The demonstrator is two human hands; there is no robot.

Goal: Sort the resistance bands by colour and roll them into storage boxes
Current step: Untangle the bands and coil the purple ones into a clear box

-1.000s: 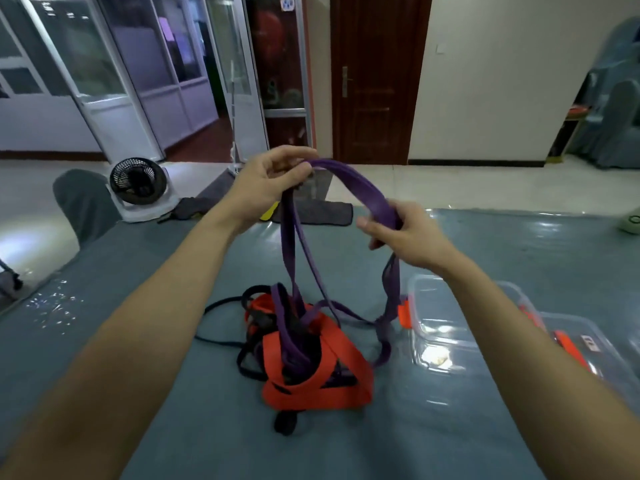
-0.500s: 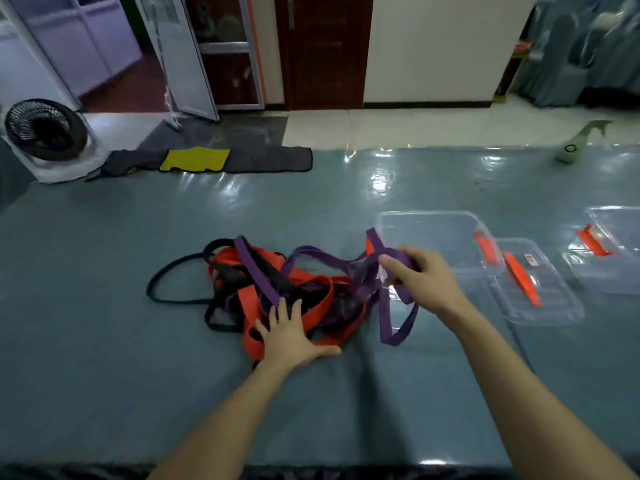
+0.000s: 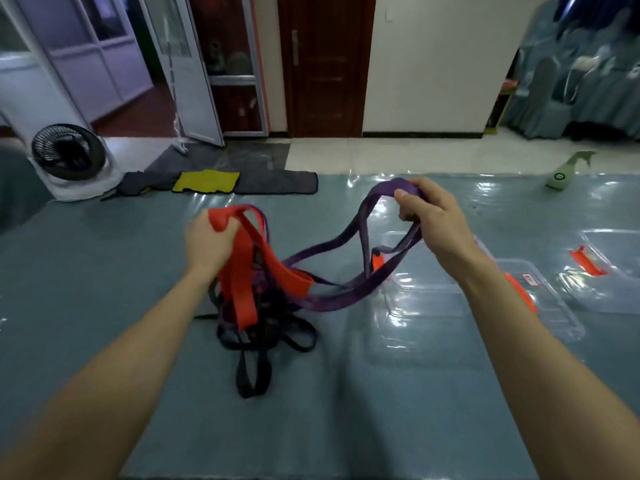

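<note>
My left hand (image 3: 207, 245) grips a wide orange band (image 3: 242, 271) and holds it up above the table. My right hand (image 3: 427, 216) grips a purple band (image 3: 332, 299), lifted and stretched out to the right. The two bands are still tangled where they meet. Thin black bands (image 3: 252, 372) hang from the tangle and lie on the grey-blue table (image 3: 104, 271). A clear storage box (image 3: 426, 306) stands under my right forearm.
Further right stand a clear lid (image 3: 543, 306) with orange clips and another clear box (image 3: 609, 271). A green spray bottle (image 3: 568, 169) lies at the table's far right. On the floor beyond are a fan (image 3: 67, 157) and mats.
My left hand, flat on the pile half a second ago, now grips the orange band and has lifted it. My right hand has raised the purple band up and to the right.
</note>
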